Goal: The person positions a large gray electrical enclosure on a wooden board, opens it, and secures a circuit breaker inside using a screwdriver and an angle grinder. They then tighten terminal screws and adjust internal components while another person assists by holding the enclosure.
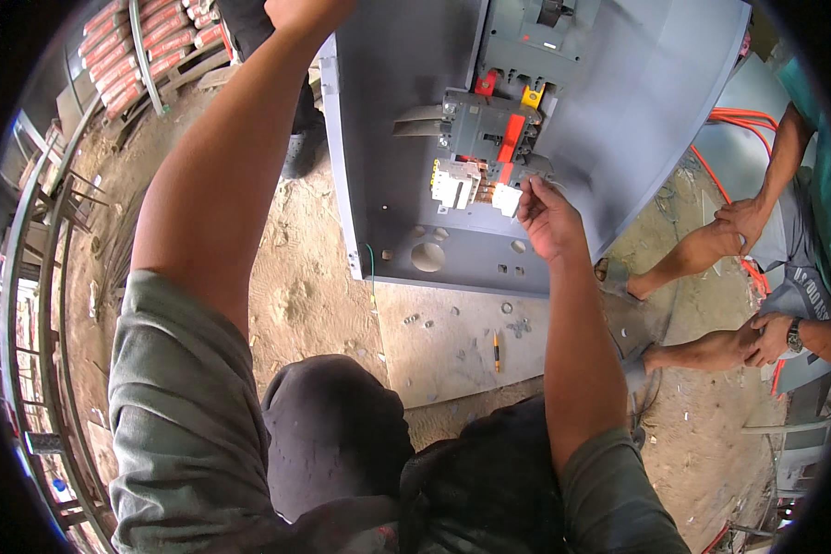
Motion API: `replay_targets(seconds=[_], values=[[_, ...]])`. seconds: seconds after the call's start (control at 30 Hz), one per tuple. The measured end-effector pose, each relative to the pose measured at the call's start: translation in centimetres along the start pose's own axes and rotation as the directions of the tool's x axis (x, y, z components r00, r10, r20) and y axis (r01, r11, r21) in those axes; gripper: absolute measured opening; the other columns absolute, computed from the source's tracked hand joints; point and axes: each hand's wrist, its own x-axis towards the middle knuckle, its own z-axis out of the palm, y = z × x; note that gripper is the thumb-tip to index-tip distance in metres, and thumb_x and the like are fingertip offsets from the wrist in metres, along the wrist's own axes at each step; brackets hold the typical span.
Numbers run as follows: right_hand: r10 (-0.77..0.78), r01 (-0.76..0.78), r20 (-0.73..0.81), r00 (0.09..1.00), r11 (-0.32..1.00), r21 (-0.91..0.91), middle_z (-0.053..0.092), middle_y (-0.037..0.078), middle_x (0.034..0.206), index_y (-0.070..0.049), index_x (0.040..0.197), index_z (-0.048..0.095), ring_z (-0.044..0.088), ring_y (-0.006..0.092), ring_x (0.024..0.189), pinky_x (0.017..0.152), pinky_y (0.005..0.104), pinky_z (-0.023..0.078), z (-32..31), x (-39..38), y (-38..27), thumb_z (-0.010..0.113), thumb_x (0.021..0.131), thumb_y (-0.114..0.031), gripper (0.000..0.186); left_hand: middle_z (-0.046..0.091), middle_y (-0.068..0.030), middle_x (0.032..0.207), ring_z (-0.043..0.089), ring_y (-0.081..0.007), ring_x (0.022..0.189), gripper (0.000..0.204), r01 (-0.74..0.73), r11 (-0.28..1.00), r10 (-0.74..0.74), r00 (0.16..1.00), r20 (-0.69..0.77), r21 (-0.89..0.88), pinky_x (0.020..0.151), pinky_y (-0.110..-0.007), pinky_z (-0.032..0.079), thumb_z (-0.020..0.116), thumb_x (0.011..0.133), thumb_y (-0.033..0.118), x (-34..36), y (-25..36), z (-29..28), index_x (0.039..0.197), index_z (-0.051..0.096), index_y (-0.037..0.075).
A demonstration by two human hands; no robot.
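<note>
A grey metal electrical enclosure (397,240) stands before me, holding a large breaker (535,55), a dark breaker with a red band (475,125), a white contactor (452,185) and a smaller white component (506,201). My left hand (300,11) is at the top edge of the picture by the enclosure’s upper left; its fingers are mostly cut off. My right hand (549,222) is beside the smaller white component, fingers curled with thumb and index together; what lies between them is hidden.
Another person crouches at the right, hands (746,222) at their knee, near orange cables (739,118). A yellow screwdriver (497,351) and small metal pieces lie on a board (443,369) below the enclosure. Stacked sacks (120,42) and metal frames (42,231) are at the left.
</note>
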Motion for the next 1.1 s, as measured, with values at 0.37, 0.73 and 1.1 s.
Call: replay_targets(seconds=[0.37, 0.73, 1.1], values=[[0.105, -0.092, 0.046, 0.993, 0.972, -0.215, 0.069, 0.002, 0.103, -0.007, 0.119, 0.067, 0.063, 0.0112, 0.089, 0.080, 0.0293, 0.053, 1.3, 0.5, 5.1, 0.068, 0.099, -0.013, 0.021, 0.074, -0.0203, 0.110, 0.072, -0.0385, 0.102, 0.036, -0.083, 0.996, 0.081, 0.995, 0.063, 0.017, 0.087, -0.050, 0.057, 0.063, 0.087, 0.028, 1.3, -2.9, 1.4, 0.117, 0.063, 0.009], [0.136, -0.118, -0.003, 0.991, 0.849, -0.515, 0.064, 0.003, 0.099, -0.010, 0.135, 0.060, 0.061, 0.0151, 0.086, 0.077, 0.0356, 0.055, 4.1, -0.1, 8.8, 0.065, 0.100, -0.015, 0.036, 0.074, -0.0200, 0.111, 0.072, -0.0359, 0.104, 0.045, -0.161, 0.985, 0.166, 0.982, 0.089, -0.059, 0.087, -0.044, 0.058, 0.071, 0.082, 0.038, 0.6, -4.4, 1.3, 0.114, 0.072, 0.007], [0.179, -0.251, -0.182, 0.967, 0.794, -0.553, 0.067, 0.001, 0.090, -0.005, 0.115, 0.065, 0.062, 0.0106, 0.072, 0.061, 0.0292, 0.054, 0.6, 0.8, 10.8, 0.069, 0.095, -0.020, 0.025, 0.071, -0.0304, 0.104, 0.070, -0.0468, 0.099, 0.041, -0.177, 0.981, 0.179, 0.984, -0.019, 0.076, 0.085, -0.054, 0.055, 0.057, 0.089, 0.017, 1.1, -2.9, 2.6, 0.126, 0.048, 0.002]])
